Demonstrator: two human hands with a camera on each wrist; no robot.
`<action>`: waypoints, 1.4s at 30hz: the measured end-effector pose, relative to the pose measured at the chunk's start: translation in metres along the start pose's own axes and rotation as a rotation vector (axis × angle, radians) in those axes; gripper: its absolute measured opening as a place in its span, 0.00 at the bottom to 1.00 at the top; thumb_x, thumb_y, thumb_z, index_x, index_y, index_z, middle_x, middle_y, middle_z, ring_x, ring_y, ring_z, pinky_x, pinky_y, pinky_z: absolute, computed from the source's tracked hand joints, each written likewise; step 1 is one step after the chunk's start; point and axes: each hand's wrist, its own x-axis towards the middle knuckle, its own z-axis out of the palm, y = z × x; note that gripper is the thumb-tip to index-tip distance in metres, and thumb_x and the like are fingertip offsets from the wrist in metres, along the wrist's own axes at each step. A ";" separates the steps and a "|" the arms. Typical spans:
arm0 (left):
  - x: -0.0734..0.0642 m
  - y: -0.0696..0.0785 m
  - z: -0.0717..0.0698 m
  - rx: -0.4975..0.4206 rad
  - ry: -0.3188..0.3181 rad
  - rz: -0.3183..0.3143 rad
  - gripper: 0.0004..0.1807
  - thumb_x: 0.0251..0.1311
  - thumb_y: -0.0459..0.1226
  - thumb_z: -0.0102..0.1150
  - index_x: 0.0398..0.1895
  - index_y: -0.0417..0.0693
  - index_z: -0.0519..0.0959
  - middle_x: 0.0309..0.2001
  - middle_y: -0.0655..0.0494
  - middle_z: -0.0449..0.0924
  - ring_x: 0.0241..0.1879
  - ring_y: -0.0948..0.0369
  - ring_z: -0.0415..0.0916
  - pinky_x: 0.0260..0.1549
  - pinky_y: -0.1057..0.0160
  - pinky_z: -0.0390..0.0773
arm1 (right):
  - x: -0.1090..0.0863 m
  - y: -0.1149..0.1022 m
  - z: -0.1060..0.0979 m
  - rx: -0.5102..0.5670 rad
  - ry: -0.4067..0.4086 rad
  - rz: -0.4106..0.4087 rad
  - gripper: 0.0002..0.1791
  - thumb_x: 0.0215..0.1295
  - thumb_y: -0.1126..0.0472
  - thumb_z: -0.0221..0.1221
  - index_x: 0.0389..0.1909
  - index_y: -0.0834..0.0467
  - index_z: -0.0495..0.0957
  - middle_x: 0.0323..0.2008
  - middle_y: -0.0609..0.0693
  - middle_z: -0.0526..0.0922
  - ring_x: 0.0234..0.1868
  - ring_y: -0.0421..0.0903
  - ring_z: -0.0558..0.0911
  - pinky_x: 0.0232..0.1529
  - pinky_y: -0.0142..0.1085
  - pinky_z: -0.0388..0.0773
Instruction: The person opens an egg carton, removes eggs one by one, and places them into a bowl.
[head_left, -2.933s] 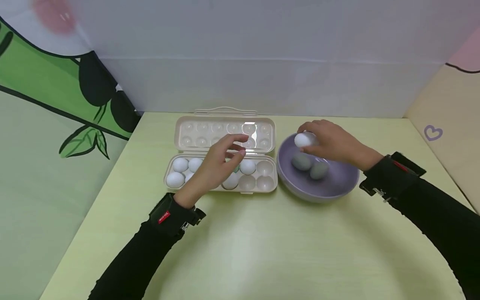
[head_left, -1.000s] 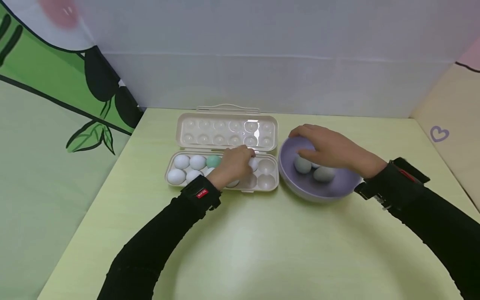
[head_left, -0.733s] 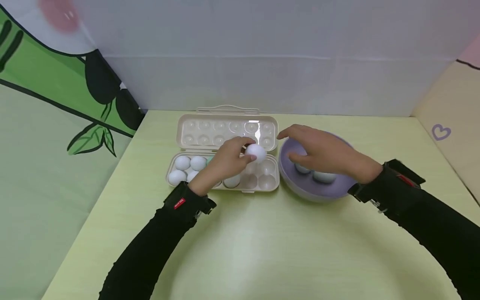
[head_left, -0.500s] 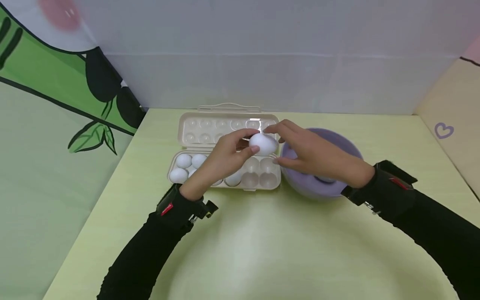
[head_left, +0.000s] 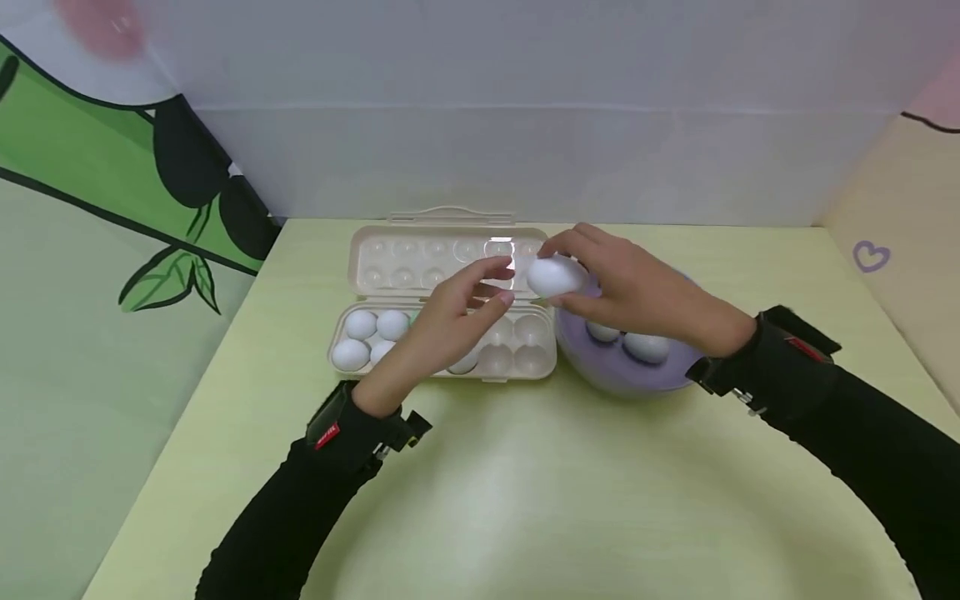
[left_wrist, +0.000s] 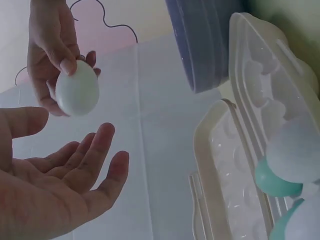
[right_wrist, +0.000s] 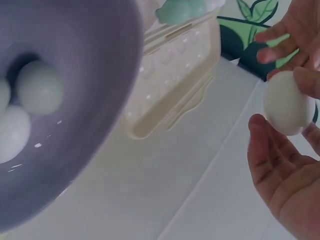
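A white egg (head_left: 555,277) is pinched between the thumb and fingers of my right hand (head_left: 645,287), raised over the space between carton and bowl. My left hand (head_left: 446,325) hovers just to its left above the egg carton, fingers spread and apart from the egg. In the left wrist view the left palm (left_wrist: 55,190) shows nothing in it, while the egg (left_wrist: 77,90) hangs from the other hand. The purple bowl (head_left: 611,375) is partly covered by my right hand; a whitish egg (head_left: 647,348) lies inside with others.
The cream egg carton (head_left: 442,237) lies with its lid folded back. White eggs (head_left: 351,355) fill its left part, and a green egg (left_wrist: 275,180) shows among them in the left wrist view. A pale wall sheet (head_left: 525,167) rises behind the table.
My right hand released an egg into the bowl. My left hand lifted a white egg from the carton, and my right hand took it. The left fingers have since drawn back slightly left.
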 end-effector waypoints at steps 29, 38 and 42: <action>-0.056 -0.055 -0.026 0.086 0.012 -0.160 0.14 0.61 0.37 0.52 0.51 0.49 0.71 0.41 0.50 0.76 0.41 0.59 0.71 0.38 0.56 0.73 | -0.032 0.054 0.059 -0.134 -0.560 0.304 0.15 0.48 0.62 0.60 0.38 0.52 0.68 0.29 0.46 0.72 0.31 0.43 0.70 0.31 0.38 0.69; -0.055 -0.056 -0.017 0.121 -0.042 -0.136 0.13 0.60 0.35 0.52 0.48 0.45 0.73 0.37 0.54 0.76 0.37 0.58 0.71 0.34 0.58 0.72 | -0.035 0.056 0.059 -0.137 -0.586 0.366 0.18 0.46 0.66 0.58 0.40 0.54 0.66 0.29 0.48 0.73 0.29 0.44 0.72 0.30 0.38 0.70; -0.055 -0.056 -0.016 0.126 -0.070 -0.133 0.14 0.59 0.34 0.52 0.48 0.44 0.73 0.37 0.55 0.76 0.38 0.58 0.71 0.35 0.57 0.72 | -0.037 0.059 0.061 -0.096 -0.609 0.384 0.20 0.44 0.72 0.54 0.40 0.55 0.65 0.29 0.49 0.72 0.29 0.46 0.72 0.30 0.37 0.70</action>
